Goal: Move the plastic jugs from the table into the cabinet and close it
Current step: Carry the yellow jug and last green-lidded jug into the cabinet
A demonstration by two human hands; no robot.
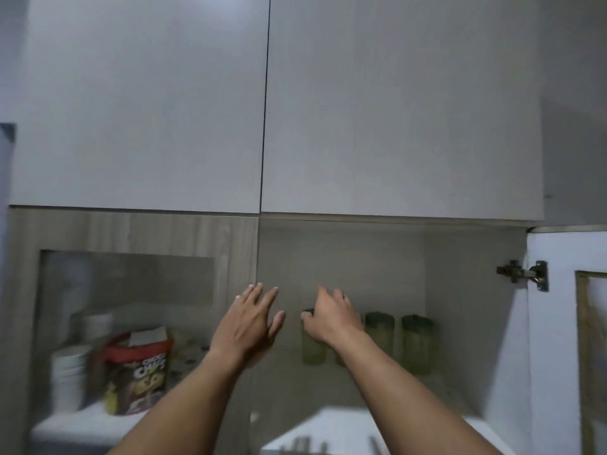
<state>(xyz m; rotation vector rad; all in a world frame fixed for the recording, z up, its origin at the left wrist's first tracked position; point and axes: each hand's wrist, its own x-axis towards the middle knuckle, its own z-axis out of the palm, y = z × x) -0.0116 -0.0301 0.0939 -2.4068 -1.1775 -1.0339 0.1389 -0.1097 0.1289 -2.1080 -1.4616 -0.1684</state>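
Note:
Both my arms reach up into the open right bay of the cabinet (466,290). My right hand (331,318) rests over the dark lid of a pale green plastic jug (313,351), fingers curled around its top. Two more green jugs with dark lids (379,333) (416,344) stand in a row to its right on the same shelf; another is mostly hidden behind my right forearm. My left hand (251,321) hovers with fingers spread beside the centre divider, holding nothing. The cabinet's right door (565,323) is swung open on its hinge (522,274).
The left bay has a glass-fronted door (131,231) that is shut; behind it sit a chocolate cereal bag (141,372) and stacked white bowls (69,372). Shut upper cabinet doors (394,110) fill the top. A white countertop (345,428) lies below.

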